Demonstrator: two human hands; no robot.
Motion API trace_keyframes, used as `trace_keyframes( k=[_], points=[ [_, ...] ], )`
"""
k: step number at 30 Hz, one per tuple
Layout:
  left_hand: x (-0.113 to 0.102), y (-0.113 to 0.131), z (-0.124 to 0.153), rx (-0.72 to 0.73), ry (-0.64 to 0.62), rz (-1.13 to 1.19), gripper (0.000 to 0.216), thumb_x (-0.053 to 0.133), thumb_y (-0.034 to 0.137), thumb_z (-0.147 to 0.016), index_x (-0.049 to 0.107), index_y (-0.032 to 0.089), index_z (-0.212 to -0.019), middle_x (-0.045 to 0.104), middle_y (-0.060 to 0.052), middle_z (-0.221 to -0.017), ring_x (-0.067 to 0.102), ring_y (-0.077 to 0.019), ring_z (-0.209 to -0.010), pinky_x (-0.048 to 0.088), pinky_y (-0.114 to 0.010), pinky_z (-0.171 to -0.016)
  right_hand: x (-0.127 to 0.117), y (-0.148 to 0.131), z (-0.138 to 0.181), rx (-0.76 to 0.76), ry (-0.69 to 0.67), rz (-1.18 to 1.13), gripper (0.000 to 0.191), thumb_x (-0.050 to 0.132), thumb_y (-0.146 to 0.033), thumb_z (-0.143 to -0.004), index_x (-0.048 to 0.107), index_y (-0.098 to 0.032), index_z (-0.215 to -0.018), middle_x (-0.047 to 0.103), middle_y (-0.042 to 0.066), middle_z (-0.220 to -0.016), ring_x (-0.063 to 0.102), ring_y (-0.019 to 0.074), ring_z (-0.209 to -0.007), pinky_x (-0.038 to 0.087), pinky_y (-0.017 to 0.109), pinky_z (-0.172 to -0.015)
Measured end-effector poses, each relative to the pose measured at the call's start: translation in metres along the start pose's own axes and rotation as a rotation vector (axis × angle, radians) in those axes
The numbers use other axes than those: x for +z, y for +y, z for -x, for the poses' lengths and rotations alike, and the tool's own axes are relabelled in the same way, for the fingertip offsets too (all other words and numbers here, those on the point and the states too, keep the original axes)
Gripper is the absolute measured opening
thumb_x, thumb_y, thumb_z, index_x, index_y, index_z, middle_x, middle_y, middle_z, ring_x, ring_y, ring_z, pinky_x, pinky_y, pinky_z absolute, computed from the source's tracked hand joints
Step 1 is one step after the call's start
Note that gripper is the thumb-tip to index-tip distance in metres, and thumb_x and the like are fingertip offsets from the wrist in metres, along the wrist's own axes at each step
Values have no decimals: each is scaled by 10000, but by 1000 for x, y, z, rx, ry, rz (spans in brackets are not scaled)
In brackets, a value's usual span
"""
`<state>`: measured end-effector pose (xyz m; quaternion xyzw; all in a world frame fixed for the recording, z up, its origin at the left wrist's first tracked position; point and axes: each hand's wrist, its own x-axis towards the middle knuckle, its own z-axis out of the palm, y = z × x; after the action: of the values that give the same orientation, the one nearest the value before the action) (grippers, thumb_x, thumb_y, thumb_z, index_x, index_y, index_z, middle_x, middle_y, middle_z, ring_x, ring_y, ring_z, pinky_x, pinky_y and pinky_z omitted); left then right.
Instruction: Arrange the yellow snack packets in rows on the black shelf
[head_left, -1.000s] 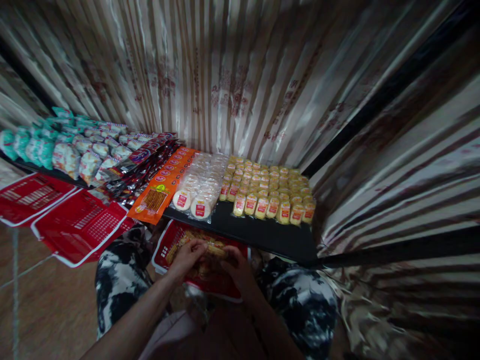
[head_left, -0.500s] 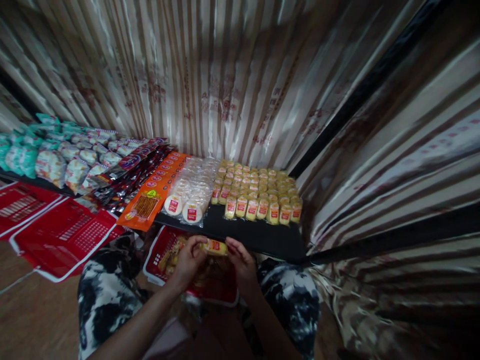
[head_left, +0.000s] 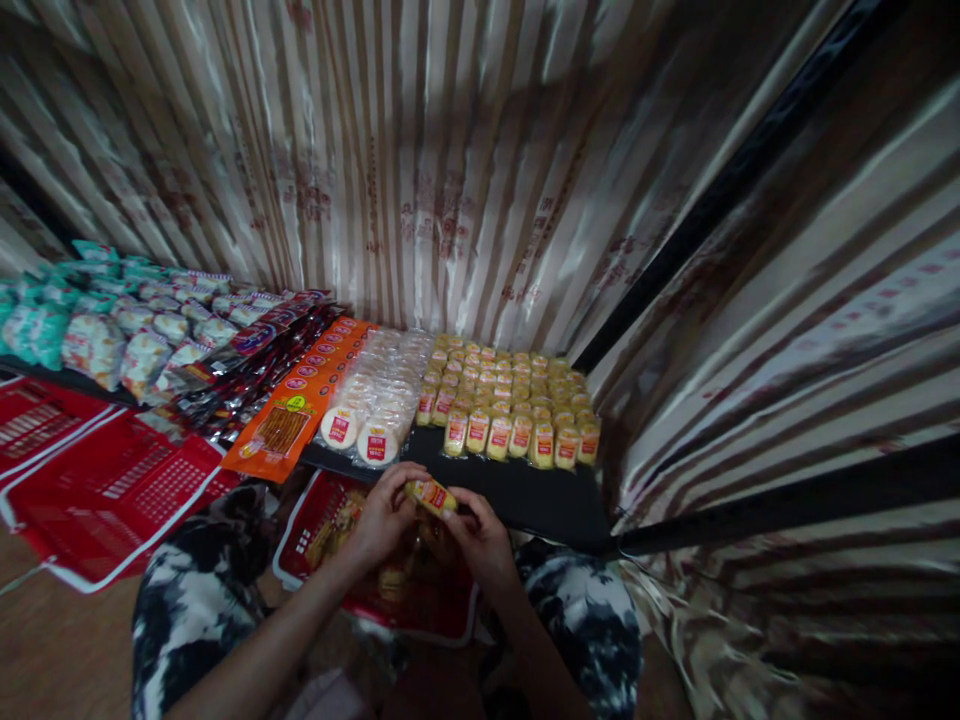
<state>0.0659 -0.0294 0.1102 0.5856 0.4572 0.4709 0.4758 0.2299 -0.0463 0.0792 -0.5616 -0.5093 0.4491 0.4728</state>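
Between my two hands is a small yellow wrapped snack cake [head_left: 431, 495] with a red and white label, tilted down to the right. My left hand [head_left: 388, 515] grips its left end, fingers closed. At the other end, my right hand [head_left: 480, 535] pinches it between thumb and fingers. Beneath them stands a red basket [head_left: 296, 530] with more yellow packets inside, partly hidden by my arms. Rows of the same yellow snack cakes [head_left: 510, 410] stand upright on a black shelf [head_left: 525, 500] just beyond my hands.
Left of the cakes lie round white crackers in clear wrap [head_left: 376, 443], an orange snack bag [head_left: 281, 430], dark red packets [head_left: 262, 340] and white and teal bags [head_left: 94, 345]. Red baskets [head_left: 135, 490] sit at the left. A striped curtain [head_left: 450, 150] hangs behind; a dark pole [head_left: 720, 210] slants at right.
The snack cake has gone from level to tilted, its right end lower. My right fingers have closed in on that end. The whole view has shifted slightly.
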Motion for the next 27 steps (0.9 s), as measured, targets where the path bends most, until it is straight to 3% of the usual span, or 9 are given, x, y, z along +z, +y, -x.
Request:
trace_keyframes(
  k=[4, 8, 12, 14, 18, 22, 27],
  points=[
    [-3, 6, -16, 84, -103, -93, 428, 424, 34, -661, 603, 199, -1014, 574, -46, -1137, 494, -159, -1108, 366, -346, -1003, -7, -11, -11, -131, -21, 286, 193, 638, -310, -670, 644, -227, -844, 639, 39, -950, 560, 192, -889, 456, 312, -790],
    [0, 7, -34, 110, -174, -103, 428, 409, 15, -665, 625, 191, -990, 571, -52, -1190, 495, -158, -1130, 366, -341, -1009, -2, -14, -23, -42, -112, 152, 302, 603, -305, -675, 588, -199, -957, 633, 7, -808, 521, 123, -647, 440, 237, -603],
    [3, 8, -48, 106, -197, -113, 460, 380, -1, -663, 620, 182, -1010, 580, -56, -1184, 524, -153, -1102, 408, -331, -976, 5, -11, -33, -46, -138, 109, 235, 606, -326, -651, 614, -182, -837, 575, -17, -690, 459, 107, -578, 396, 218, -547],
    [6, 10, -50, 141, -109, -207, 478, 375, 7, -683, 589, 184, -1072, 576, -60, -1182, 512, -158, -1116, 396, -353, -995, 8, -9, -38, -40, -82, 121, 201, 615, -351, -651, 591, -182, -757, 551, -23, -672, 453, 103, -562, 394, 218, -544],
    [16, 12, -39, 246, 205, -493, 385, 370, 86, -783, 559, 179, -1105, 559, -89, -1132, 500, -184, -1103, 404, -388, -985, 12, -11, -52, -17, 82, 268, 231, 588, -416, -680, 553, -194, -731, 566, -16, -694, 485, 108, -541, 398, 223, -542],
    [31, -1, -26, 177, 186, -586, 347, 355, 152, -827, 558, 158, -1109, 535, -108, -1167, 512, -188, -1104, 443, -357, -956, 18, -19, -67, -28, 86, 531, 152, 545, -369, -732, 566, -219, -730, 601, -29, -659, 540, 118, -562, 373, 212, -545],
    [40, -29, -34, 26, 146, -579, 459, 301, 169, -843, 431, 102, -1278, 347, -164, -1390, 376, -221, -1272, 379, -387, -1029, 30, -29, -81, -72, 95, 752, 123, 507, -261, -781, 590, -215, -860, 645, -1, -748, 596, 142, -671, 385, 220, -589]
  ],
)
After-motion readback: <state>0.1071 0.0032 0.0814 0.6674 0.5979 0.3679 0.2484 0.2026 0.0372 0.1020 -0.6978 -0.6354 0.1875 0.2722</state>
